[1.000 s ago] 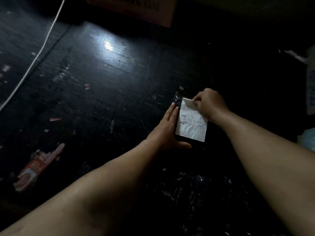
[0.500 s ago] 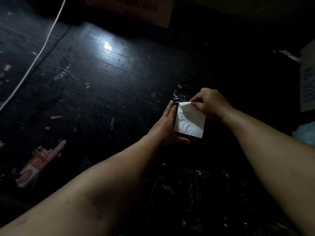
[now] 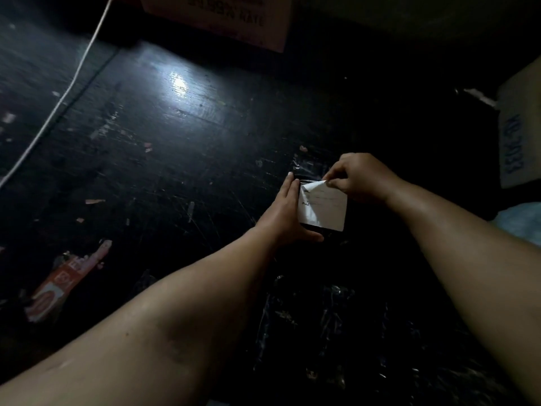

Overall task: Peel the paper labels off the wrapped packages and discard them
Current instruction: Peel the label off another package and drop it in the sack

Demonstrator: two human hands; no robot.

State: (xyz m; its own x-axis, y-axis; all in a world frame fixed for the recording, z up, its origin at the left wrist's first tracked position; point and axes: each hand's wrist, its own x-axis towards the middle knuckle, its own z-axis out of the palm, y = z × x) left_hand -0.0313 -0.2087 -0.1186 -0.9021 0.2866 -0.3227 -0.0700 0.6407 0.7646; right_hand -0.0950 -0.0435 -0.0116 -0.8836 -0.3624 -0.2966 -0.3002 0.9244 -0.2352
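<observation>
Item: one small package (image 3: pixel 310 228) wrapped in dark glossy film, lying on a dark, scratched floor (image 3: pixel 164 148), just ahead of the person's forearms; most of its top face is being covered by a white paper label (image 3: pixel 322 208), so only thin dark edges are showing. The label is carrying faint printed lines; its far edge is curling up off the wrap while its near part is lying flat. The right hand (image 3: pixel 361 178) is pinching that lifted far edge between thumb and curled fingers. The left hand (image 3: pixel 282 213) is lying along the package's left side with fingers straight and pressed together, thumb reaching across under the near edge, bracing the package against the floor. Surroundings: a bright spot of light (image 3: pixel 178 83) is reflecting off the floor farther out; a white cable (image 3: pixel 63 98) is running diagonally across the upper left; a red and white wrapper scrap (image 3: pixel 63 281) is lying at lower left, well apart from the package; small paper bits are scattered over the floor. A cardboard box (image 3: pixel 234 19) with dark lettering is sitting at the top edge, and a pale box with blue print (image 3: pixel 516 142) is standing at the right. Crinkled dark plastic (image 3: pixel 336 332) is lying between the forearms, nearer the camera.
</observation>
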